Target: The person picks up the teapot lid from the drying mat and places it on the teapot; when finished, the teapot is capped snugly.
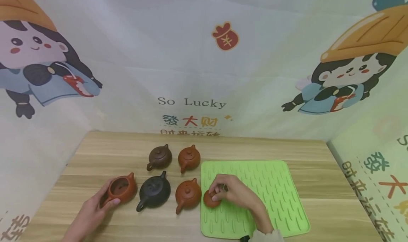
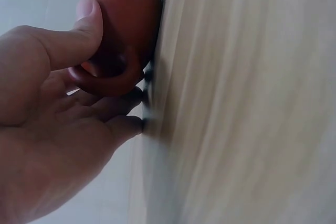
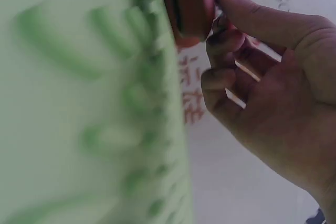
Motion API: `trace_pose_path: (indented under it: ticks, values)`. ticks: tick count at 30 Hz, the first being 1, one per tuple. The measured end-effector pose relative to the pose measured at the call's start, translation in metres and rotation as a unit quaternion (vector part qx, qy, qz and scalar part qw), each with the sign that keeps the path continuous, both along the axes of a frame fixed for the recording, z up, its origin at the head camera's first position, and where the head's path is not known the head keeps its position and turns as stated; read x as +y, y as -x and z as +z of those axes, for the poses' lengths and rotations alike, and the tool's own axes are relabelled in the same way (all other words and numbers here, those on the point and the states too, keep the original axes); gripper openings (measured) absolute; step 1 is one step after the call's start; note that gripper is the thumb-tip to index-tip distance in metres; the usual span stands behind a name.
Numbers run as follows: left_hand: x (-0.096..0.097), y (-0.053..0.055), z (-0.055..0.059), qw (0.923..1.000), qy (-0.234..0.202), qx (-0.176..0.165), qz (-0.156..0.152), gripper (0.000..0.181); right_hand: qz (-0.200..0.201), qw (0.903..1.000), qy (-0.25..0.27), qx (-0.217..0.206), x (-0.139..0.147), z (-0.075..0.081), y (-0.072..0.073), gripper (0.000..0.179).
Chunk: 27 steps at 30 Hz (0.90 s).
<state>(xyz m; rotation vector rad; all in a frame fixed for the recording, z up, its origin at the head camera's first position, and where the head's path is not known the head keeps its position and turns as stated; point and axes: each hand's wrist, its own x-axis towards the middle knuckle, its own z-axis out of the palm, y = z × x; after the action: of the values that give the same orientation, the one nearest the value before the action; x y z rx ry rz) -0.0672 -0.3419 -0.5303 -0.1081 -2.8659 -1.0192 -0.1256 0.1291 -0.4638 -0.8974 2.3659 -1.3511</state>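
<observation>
My left hand (image 1: pixel 92 210) holds a reddish-brown clay teapot (image 1: pixel 130 190) at the left, thumb and fingers around its handle side. That pot has no lid on, so its round opening and dark inside show. In the left wrist view the teapot's handle (image 2: pixel 113 83) loops between thumb and fingers, with the pot close over the wood. Over the left edge of the green mat (image 1: pixel 255 220), my right hand (image 1: pixel 237 192) pinches a round reddish teapot lid (image 1: pixel 211 201) by its knob. The right wrist view shows the lid's edge (image 3: pixel 193 9) beside the thumb, near the mat.
Between the hands stand a black teapot (image 1: pixel 155 192) and a lidded reddish teapot (image 1: pixel 188 196). Behind them are a dark brown teapot (image 1: pixel 160 159) and an orange-brown teapot (image 1: pixel 190 159). A printed cloth (image 1: pixel 153 58) hangs behind the wooden table (image 1: pixel 108 146).
</observation>
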Motion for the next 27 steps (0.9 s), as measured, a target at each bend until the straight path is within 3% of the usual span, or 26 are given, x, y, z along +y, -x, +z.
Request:
trace_pose_path:
  ticks: [4,6,12,16,18,22,27]
  values:
    - [0.006,0.000,0.008,0.9998,-0.011,-0.014,-0.002,0.078,-0.008,0.9995,0.000,0.030,-0.014,0.021,0.008,0.011]
    - [0.004,0.001,0.002,0.9999,0.007,-0.005,0.013,0.078,-0.006,0.9991,0.002,0.043,-0.022,0.029,0.012,0.011]
    - [-0.012,0.006,-0.021,0.9997,0.024,-0.007,0.005,0.084,0.001,0.9985,0.008,0.055,-0.040,0.041,0.017,0.011]
    - [-0.019,0.008,-0.029,0.9999,0.006,-0.012,-0.003,0.085,0.002,0.9982,0.016,0.057,-0.053,0.044,0.017,0.013]
    - [-0.019,0.008,-0.031,0.9997,0.025,-0.007,0.005,0.085,0.002,0.9979,0.020,0.061,-0.061,0.044,0.018,0.013]
    - [-0.017,0.007,-0.026,0.9996,0.027,-0.004,0.001,0.085,-0.010,0.9976,0.036,0.059,-0.081,0.042,0.020,0.014]
    - [-0.003,0.003,-0.006,0.9999,0.009,-0.011,0.010,0.081,-0.039,0.9967,0.044,0.056,-0.104,0.043,0.019,0.017]
